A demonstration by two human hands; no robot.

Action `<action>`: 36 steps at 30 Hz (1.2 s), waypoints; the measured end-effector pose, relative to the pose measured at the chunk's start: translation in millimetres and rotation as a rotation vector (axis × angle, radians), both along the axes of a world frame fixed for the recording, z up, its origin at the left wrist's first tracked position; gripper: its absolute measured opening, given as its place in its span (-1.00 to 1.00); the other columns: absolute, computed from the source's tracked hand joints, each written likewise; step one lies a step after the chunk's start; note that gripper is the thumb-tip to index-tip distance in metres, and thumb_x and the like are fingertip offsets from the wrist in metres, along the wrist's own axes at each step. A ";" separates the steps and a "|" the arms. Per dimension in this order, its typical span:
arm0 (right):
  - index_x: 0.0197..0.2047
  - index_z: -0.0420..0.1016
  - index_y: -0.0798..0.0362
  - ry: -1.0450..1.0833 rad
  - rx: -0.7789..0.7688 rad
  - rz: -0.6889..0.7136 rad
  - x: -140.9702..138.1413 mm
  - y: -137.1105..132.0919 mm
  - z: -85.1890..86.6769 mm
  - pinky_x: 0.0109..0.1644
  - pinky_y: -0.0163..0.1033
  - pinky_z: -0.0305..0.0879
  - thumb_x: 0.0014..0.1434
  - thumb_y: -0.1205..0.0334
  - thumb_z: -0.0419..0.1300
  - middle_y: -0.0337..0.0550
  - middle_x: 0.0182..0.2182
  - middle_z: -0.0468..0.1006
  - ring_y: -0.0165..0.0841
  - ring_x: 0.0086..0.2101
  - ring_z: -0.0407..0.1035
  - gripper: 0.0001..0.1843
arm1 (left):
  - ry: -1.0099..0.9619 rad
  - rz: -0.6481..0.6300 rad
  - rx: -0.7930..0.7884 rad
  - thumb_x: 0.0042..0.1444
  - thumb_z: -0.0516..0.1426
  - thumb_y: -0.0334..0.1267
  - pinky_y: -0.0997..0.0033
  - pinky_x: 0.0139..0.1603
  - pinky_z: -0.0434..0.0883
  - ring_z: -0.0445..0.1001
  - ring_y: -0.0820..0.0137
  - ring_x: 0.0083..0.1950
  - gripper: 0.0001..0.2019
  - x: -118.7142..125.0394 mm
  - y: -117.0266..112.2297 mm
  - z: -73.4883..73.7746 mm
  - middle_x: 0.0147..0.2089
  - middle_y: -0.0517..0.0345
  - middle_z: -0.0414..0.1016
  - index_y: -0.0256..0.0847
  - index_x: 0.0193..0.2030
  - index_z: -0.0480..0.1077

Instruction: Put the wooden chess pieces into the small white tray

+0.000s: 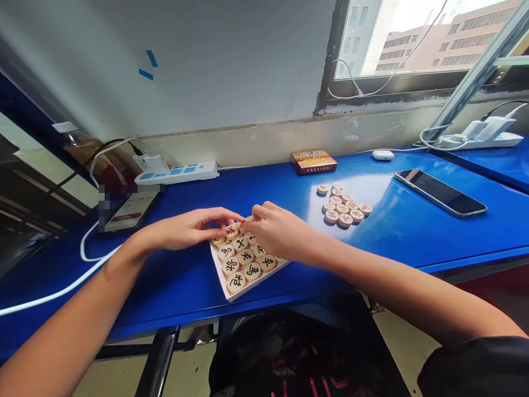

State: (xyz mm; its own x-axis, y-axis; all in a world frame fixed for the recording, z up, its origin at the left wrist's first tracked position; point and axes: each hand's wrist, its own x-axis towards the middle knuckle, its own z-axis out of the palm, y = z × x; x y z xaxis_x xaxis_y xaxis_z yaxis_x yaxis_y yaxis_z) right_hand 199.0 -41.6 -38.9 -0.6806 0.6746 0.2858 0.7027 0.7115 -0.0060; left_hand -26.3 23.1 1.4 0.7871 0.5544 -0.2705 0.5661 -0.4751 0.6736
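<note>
— Wooden xiangqi pieces [243,259] are seen packed edge to edge in a white tray [230,291], set at an angle on the blue table [173,298]. And the grip?

— The left hand [185,229] is held nearly flat, its fingers stretched out, with the fingertips [238,216] laid at the top of the cluster. The right hand [275,231] is curled down over the tray's far corner. Whether a piece is held by either cannot be told: the fingers hide it.

— How much is placed?

— Most of the visible tray is filled, though its far part is covered by the hands. A second group of loose pieces [343,207] is left on the table, just to the right.

— Further off?

— A small red-and-yellow box [314,161] is stood near the wall, a phone [440,193] is laid to the right, and a white power strip [176,172] is seen to the left. Beyond, a window [413,38] is set in the wall.
</note>
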 end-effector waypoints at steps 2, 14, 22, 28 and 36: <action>-0.07 0.47 0.19 -0.010 0.001 0.002 -0.6 -1.3 0.9 -0.12 -0.16 0.14 0.21 0.45 -0.02 0.07 -0.13 0.40 -0.23 -0.17 0.21 -0.70 | -0.064 -0.030 0.144 0.27 0.03 -0.12 0.33 0.03 0.37 0.37 0.25 0.07 -0.64 -4.7 -3.5 -6.1 0.08 0.05 0.37 -0.03 0.19 0.31; -0.11 0.50 0.19 -0.125 0.051 0.039 0.3 -6.3 5.8 -0.10 -0.12 0.14 0.21 0.48 -0.04 0.04 -0.13 0.45 -0.21 -0.14 0.20 -0.68 | -0.205 -0.199 0.830 0.26 0.01 -0.35 0.36 -0.10 0.36 0.36 0.32 -0.12 -0.76 -1.5 -26.9 -16.9 -0.12 0.03 0.46 -0.16 -0.07 0.48; -0.07 0.47 0.23 -0.108 0.066 0.068 0.4 -10.3 9.7 -0.08 -0.12 0.17 0.22 0.48 -0.03 0.03 -0.10 0.46 -0.22 -0.14 0.22 -0.69 | -0.223 -0.181 0.708 0.25 0.10 -0.27 0.47 -0.14 0.34 0.40 0.41 -0.17 -0.89 -0.9 -17.5 -17.7 -0.16 0.10 0.39 -0.21 -0.18 0.43; 0.08 0.36 0.22 0.085 -0.109 -0.025 5.6 -14.0 16.3 -0.04 -0.14 0.21 0.24 0.41 -0.02 0.00 -0.17 0.45 -0.25 -0.17 0.30 -0.64 | -0.217 -0.230 0.736 0.23 0.10 -0.31 0.44 -0.17 0.34 0.36 0.39 -0.16 -0.92 9.2 -13.6 -17.9 -0.15 0.08 0.34 -0.24 -0.29 0.35; 0.02 0.42 0.20 0.090 -0.156 -0.025 7.6 -12.7 19.0 -0.07 -0.16 0.21 0.24 0.43 0.01 0.00 -0.20 0.46 -0.27 -0.17 0.32 -0.68 | -0.288 -0.231 0.693 0.24 0.12 -0.28 0.47 -0.16 0.35 0.34 0.40 -0.16 -0.94 8.3 -13.6 -23.6 -0.17 0.10 0.30 -0.20 -0.19 0.38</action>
